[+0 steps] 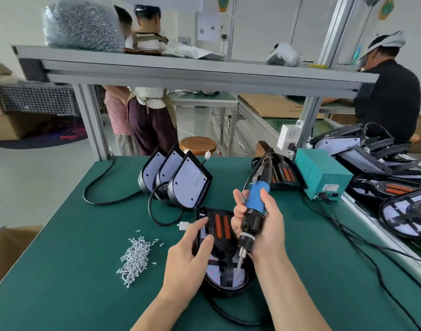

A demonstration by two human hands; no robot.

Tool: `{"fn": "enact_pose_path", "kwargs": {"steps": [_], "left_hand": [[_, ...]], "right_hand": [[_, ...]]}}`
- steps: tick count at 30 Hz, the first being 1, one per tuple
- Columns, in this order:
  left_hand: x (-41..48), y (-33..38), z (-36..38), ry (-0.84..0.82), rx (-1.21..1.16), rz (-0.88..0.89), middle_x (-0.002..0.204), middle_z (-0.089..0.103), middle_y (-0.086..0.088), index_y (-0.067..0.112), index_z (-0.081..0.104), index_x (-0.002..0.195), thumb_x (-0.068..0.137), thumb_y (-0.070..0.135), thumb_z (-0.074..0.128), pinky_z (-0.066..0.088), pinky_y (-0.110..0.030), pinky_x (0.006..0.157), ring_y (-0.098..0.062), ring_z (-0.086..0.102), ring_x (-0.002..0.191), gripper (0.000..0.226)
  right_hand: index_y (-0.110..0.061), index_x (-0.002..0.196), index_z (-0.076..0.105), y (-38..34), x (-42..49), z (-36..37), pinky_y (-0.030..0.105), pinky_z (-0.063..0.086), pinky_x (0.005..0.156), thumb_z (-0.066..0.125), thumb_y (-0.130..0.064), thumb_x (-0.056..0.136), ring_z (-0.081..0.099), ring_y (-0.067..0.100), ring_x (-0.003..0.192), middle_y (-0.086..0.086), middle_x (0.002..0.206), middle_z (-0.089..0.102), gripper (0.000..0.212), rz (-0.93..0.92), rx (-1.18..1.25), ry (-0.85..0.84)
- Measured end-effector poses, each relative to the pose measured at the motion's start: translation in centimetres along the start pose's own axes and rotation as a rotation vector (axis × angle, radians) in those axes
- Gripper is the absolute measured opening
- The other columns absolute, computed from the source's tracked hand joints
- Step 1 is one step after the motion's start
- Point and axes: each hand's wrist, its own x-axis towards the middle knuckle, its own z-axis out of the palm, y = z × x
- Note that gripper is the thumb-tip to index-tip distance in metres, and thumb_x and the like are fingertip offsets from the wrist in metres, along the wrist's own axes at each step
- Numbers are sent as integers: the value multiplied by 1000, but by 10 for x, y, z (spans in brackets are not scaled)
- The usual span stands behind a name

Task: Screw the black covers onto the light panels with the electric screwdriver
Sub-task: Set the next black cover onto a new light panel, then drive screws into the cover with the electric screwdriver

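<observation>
My right hand (264,225) has its fingers wrapped round the electric screwdriver (253,216), bit down on the near end of the light panel (214,271), which lies on the green counter (85,259). My left hand (188,256) pinches the left edge of the black cover (220,225) seated on it. Loose screws (135,259) lie just to the left.

Mid-table on the green mat-covered workbench (61,235), a black-covered light panel (220,225), with a blue-and-black electric screwdriver (255,198) over its near end. At nine o'clock of it, a heap of silver screws (135,259); at eleven, three upright white-faced panels (189,183); at two, a teal metal power box (324,173).
</observation>
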Motion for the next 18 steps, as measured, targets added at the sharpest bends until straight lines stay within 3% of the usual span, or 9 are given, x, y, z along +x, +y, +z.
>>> {"fn": "enact_pose_path", "kwargs": {"steps": [3, 7, 9, 12, 15, 18], "left_hand": [[-1, 2, 0, 5, -12, 9, 51, 40, 9, 57, 55, 120, 88, 47, 52, 31, -15, 50, -9, 34, 50, 34], [0, -3, 1, 2, -13, 0, 49, 37, 9, 60, 54, 118, 86, 46, 48, 29, -16, 48, -10, 33, 48, 36], [1, -6, 3, 13, 2, -4, 50, 38, 10, 61, 54, 118, 86, 46, 45, 31, -16, 49, -8, 34, 49, 36], [3, -7, 5, 27, 16, -15, 50, 39, 11, 60, 54, 117, 86, 46, 44, 32, -16, 50, -8, 34, 48, 35], [3, -7, 6, 31, 26, -18, 49, 37, 11, 60, 54, 116, 90, 44, 45, 31, -16, 49, -8, 33, 47, 32], [2, -8, 5, 28, 42, -9, 48, 36, 10, 60, 54, 116, 98, 34, 48, 29, -16, 48, -10, 31, 47, 32]], "right_hand": [[-8, 115, 46, -3, -1, -1, 17, 39, 38, 53, -34, 100, 64, 12, 57, 26, 127, 67, 30, -64, -101, -3], [-7, 125, 55, -24, -7, 1, 17, 45, 41, 51, -41, 103, 64, 11, 54, 19, 120, 73, 41, -262, -290, 84], [-8, 119, 60, -43, -8, 4, 17, 45, 43, 52, -42, 102, 61, 10, 50, 16, 110, 76, 39, -411, -315, 175], [-17, 99, 62, -77, -8, 19, 16, 44, 45, 57, -42, 99, 57, 10, 46, 5, 76, 75, 25, -619, -293, 265], [-24, 80, 73, -92, -6, 33, 17, 45, 49, 70, -42, 85, 57, 11, 49, -2, 66, 64, 19, -663, -180, 235], [-17, 109, 70, -81, 3, 28, 19, 42, 50, 71, -40, 87, 54, 10, 54, -2, 72, 60, 31, -556, -78, 188]]}}
